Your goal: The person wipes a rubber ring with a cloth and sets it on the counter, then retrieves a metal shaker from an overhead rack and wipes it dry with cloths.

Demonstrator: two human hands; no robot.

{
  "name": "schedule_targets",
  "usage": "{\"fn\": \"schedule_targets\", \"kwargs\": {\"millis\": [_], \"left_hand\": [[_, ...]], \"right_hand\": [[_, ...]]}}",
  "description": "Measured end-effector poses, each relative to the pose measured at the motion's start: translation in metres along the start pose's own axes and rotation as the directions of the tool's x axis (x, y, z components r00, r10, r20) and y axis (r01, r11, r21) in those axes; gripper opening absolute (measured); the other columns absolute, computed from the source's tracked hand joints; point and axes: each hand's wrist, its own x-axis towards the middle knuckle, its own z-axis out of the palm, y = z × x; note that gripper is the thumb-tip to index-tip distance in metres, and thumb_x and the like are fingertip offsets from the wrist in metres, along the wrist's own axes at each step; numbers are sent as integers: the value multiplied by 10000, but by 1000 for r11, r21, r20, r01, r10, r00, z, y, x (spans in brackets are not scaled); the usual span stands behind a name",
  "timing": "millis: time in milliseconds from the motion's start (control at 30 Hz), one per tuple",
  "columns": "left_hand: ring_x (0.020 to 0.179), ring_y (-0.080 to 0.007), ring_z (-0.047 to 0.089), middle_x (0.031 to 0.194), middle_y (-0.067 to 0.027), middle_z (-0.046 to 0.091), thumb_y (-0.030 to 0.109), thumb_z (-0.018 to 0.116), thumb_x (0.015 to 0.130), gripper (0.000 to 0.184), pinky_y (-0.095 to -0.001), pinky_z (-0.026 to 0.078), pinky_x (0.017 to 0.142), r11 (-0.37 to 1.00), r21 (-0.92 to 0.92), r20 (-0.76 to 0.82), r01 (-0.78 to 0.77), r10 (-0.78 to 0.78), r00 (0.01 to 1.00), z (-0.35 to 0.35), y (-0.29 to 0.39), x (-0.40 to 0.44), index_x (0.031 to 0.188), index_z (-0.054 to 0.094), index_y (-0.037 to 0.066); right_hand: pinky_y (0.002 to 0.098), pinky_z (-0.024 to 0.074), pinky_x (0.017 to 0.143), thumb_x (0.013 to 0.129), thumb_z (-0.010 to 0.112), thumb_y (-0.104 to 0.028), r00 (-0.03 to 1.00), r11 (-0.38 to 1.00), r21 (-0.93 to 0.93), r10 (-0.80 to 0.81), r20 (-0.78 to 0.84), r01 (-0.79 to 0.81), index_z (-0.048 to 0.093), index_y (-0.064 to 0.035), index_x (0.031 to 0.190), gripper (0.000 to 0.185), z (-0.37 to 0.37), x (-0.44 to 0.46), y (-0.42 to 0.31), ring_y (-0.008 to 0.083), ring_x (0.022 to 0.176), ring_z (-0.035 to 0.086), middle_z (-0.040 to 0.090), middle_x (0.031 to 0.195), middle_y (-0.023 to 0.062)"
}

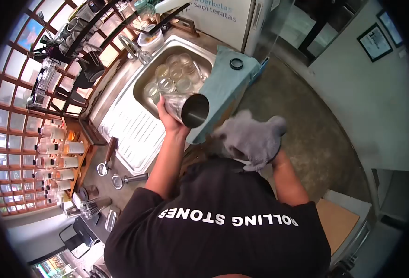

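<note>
A metal cup (174,105) lies tilted in my left hand (171,121), its wide dark mouth facing right and toward me. The cup is over the near right edge of the steel sink (139,99). My right hand (277,160) is mostly covered by a grey cloth (253,136), which hangs bunched around it, right of the cup and apart from it. Only a little of that hand shows below the cloth. Several glass jars (175,72) stand in the sink basin. A teal cloth (223,81) covers the counter edge, with a black ring (236,64) on it.
A ribbed drainboard (132,134) adjoins the sink, with a faucet (142,53) behind. Two portafilters (103,168) (130,180) lie on the left counter. Bottles (58,148) line the window shelf. A cardboard-coloured panel (336,222) is at lower right.
</note>
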Motion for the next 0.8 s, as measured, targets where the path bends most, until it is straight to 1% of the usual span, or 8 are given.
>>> {"fn": "schedule_targets", "kwargs": {"millis": [67,200,300,367,467,533,600,800], "left_hand": [[1024,-318,638,1140,-151,645,460,446,963,527,-468,507,930,998,23,49,-61,59,997,-8,5,9,1255,526,27],[1052,-327,646,1174,-153,652,478,416,963,534,-484,521,943,998,52,107,19,-25,994,-20,17,10,1265,547,58],[1046,-320,649,1169,-149,653,487,409,970,543,-474,524,938,997,43,108,60,-64,992,-10,24,-4,1277,544,59],[1029,-310,654,1154,-145,657,495,415,972,543,-463,530,920,998,43,96,38,-42,994,-14,29,-7,1269,549,61],[1026,-310,648,1129,-170,650,548,455,942,616,-449,529,912,998,33,102,45,-48,994,-19,35,-7,1228,549,11],[1046,-332,632,1104,-214,631,588,487,907,711,-449,514,938,992,3,180,125,-124,976,-8,38,-14,1204,519,-57],[1058,-361,616,1084,-239,614,609,516,879,761,-450,500,958,993,99,66,57,-63,996,28,36,-42,1166,491,-96],[983,-365,607,1048,-188,593,553,600,811,643,-499,489,899,986,152,269,-65,22,963,36,25,-79,1205,467,63]], "right_hand": [[348,375,1083,642,878,-277,985,982,168,114,-131,-91,417,-80,1423,928,-10,-2,-10,228,1281,468,482,1410,60],[350,464,968,737,780,-189,855,955,-291,-198,-480,58,540,-93,1285,606,-40,7,-27,216,1130,568,585,1255,47],[343,467,907,764,741,-235,825,572,-818,-492,-280,63,619,-111,1165,437,-51,11,-119,231,1060,607,644,1141,51],[342,463,887,776,726,-249,883,346,-935,-458,-101,72,650,-122,1100,357,-49,15,-172,242,1030,618,663,1090,55],[347,475,877,798,702,-202,969,329,-943,-242,-42,41,665,-126,1049,266,-25,25,-189,247,995,628,668,1043,51],[356,460,894,807,682,-233,988,398,-915,-153,10,71,644,-115,1070,291,1,36,-174,253,1013,611,656,1057,61],[365,445,910,817,662,-265,986,593,-792,-151,67,145,624,-104,1090,319,29,53,-148,259,1032,594,644,1072,71],[392,399,960,847,603,-358,982,905,-380,-169,87,189,563,-70,1152,421,86,86,-85,277,1088,544,607,1115,101]]}}
